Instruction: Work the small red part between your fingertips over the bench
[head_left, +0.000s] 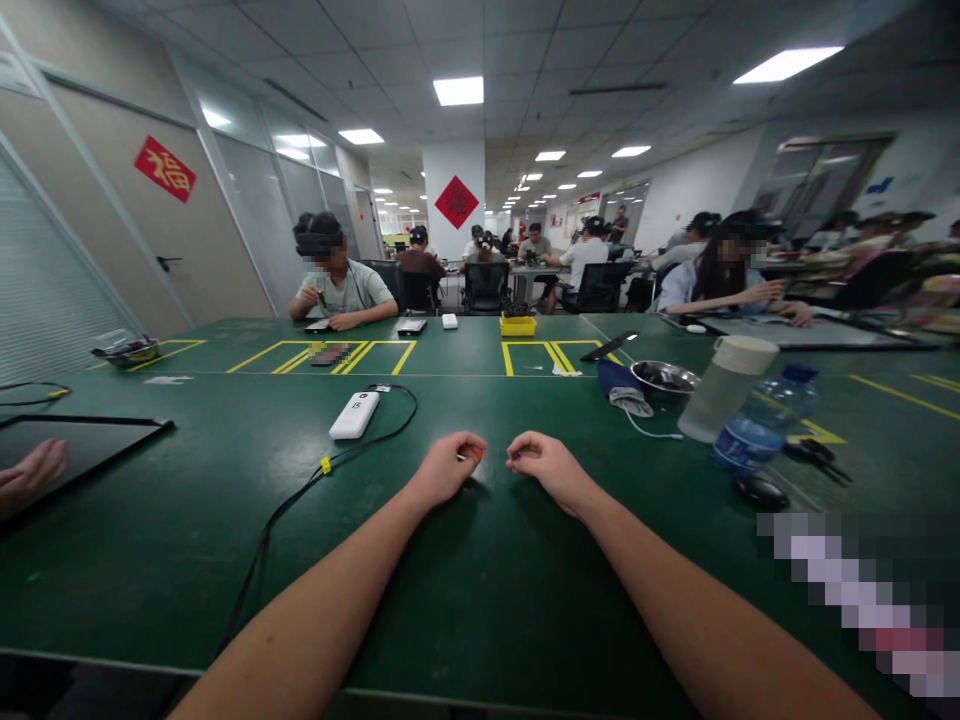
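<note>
Both my forearms reach out over the green table. My left hand rests on the tabletop with its fingers curled, pinching a small orange piece at the fingertips. My right hand lies close beside it, fingers curled as well, with something tiny and dark at its fingertips that I cannot make out. The two hands are a few centimetres apart, fingertips facing each other.
A white power bank with a black cable lies left of my hands. At right stand a frosted jug, a water bottle and a metal bowl. A yellow bin sits further back. Another person's hand rests by a dark tray at far left. Several people sit beyond.
</note>
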